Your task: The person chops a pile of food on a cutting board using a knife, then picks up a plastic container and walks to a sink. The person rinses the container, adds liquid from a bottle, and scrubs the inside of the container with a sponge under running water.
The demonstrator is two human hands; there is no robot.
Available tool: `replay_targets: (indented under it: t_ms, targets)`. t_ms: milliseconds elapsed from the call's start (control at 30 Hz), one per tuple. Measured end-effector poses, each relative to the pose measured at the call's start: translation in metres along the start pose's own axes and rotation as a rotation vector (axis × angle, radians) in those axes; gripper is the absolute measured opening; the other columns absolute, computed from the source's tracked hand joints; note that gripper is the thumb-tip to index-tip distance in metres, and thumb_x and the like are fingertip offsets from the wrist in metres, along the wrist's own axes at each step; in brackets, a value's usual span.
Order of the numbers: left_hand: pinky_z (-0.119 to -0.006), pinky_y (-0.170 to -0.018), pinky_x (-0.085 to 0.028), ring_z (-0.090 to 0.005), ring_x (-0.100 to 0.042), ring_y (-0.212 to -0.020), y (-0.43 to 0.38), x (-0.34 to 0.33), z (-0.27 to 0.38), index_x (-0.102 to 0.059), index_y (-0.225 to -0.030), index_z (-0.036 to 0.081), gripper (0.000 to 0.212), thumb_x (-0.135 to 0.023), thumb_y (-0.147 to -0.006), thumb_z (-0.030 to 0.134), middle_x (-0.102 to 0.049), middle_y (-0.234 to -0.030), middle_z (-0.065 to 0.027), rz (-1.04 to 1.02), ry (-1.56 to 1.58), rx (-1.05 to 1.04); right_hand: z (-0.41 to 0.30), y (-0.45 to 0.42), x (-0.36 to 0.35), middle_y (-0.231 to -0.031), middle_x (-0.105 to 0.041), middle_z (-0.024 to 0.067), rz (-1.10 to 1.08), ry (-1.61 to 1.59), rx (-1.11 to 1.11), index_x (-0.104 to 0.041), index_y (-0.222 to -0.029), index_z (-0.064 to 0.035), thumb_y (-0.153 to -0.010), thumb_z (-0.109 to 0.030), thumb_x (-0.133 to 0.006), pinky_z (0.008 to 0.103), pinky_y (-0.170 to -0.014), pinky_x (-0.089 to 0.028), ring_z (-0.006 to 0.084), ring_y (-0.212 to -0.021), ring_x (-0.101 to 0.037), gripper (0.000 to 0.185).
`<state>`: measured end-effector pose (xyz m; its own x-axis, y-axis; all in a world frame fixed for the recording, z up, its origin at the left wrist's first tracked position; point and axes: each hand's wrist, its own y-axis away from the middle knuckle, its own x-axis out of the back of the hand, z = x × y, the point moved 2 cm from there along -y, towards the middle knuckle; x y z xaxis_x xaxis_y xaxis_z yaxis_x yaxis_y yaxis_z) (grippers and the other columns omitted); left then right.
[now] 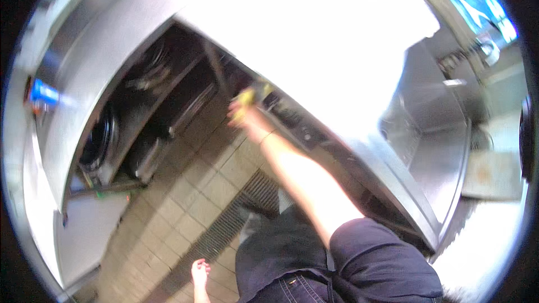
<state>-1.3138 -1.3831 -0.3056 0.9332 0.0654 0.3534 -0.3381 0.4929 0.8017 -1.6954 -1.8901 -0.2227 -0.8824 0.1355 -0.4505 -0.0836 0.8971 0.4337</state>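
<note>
My right hand [242,111] reaches out past the front edge of a stainless-steel counter [379,151]. Its fingers are around a yellow object [248,96] with a dark part, too blurred to name more exactly. Hand and object are close to the counter's edge, over the shadowed space beneath; whether they touch it I cannot tell. Low in the picture, my left hand [201,270] hangs above the tiled floor [185,214]. Its fingers are slightly bent, and nothing shows in it.
Left of my right hand, shelves [158,113] under a second steel surface [113,29] hold dark round cookware [101,139]. A blue container [44,92] stands at far left. A steel sink basin [438,151] is at right. A floor drain grate [223,223] runs by my feet.
</note>
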Motion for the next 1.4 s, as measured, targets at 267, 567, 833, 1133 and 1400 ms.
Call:
replay_targets:
  t_ms: [267,567,833,1133,1400]
  targets:
    - [-0.024,-0.066,-0.05,-0.0106,-0.06,-0.08,0.019,-0.046,0.29,-0.053,-0.122,0.004,0.025,-0.049,-0.098,0.006,-0.061,-0.095,-0.0055,0.061,0.025,-0.706,-0.23,0.217,0.0,-0.114,-0.054,0.0131,-0.462,-0.18,0.549,-0.026,-0.144,-0.012,-0.088,-0.006,-0.063,0.0378,-0.076,-0.057,0.0215,-0.097,-0.06,0.067]
    - [-0.021,-0.067,-0.049,-0.0096,-0.054,-0.074,0.188,-0.233,0.455,-0.052,-0.124,0.004,0.026,-0.049,-0.099,0.01,-0.056,-0.09,-0.0047,0.194,0.152,-1.223,-0.325,0.217,0.518,-0.117,-0.053,0.0088,0.487,-0.551,0.561,-0.049,-0.125,-0.0146,-0.094,-0.039,-0.058,0.0478,-0.075,-0.057,0.0235,-0.093,-0.059,0.041]
    - [-0.023,-0.066,-0.05,-0.0111,-0.055,-0.075,0.307,-0.399,0.533,-0.053,-0.117,0.002,0.021,-0.05,-0.096,0.006,-0.056,-0.084,-0.0056,0.054,-0.094,-1.472,-0.376,0.14,0.652,-0.077,-0.059,0.01,0.449,-0.83,0.469,-0.054,-0.104,-0.0067,-0.091,-0.059,-0.045,0.0355,-0.049,-0.048,0.0238,-0.064,-0.06,0.055]
    - [-0.036,-0.094,-0.048,-0.0239,-0.055,-0.117,0.298,-0.73,0.585,-0.045,-0.133,0.0,0.04,-0.048,-0.102,0.025,-0.053,-0.127,-0.0149,-0.856,-0.24,-0.955,-0.369,0.126,0.624,-0.063,-0.054,0.0066,0.6,-0.566,0.733,-0.051,-0.081,-0.0073,-0.093,-0.023,-0.051,0.0332,-0.042,-0.044,0.0197,-0.049,-0.053,0.019]
    - [-0.043,-0.087,-0.05,-0.0214,-0.059,-0.103,0.246,-0.951,0.64,-0.053,-0.12,0.009,0.056,-0.047,-0.094,0.058,-0.059,-0.114,-0.0078,-1.217,0.155,-0.323,-0.376,0.143,0.635,-0.132,-0.045,0.0278,0.781,0.745,0.602,-0.056,-0.125,-0.0051,-0.09,-0.025,-0.051,0.0403,-0.109,-0.032,0.0375,-0.124,-0.045,0.041]
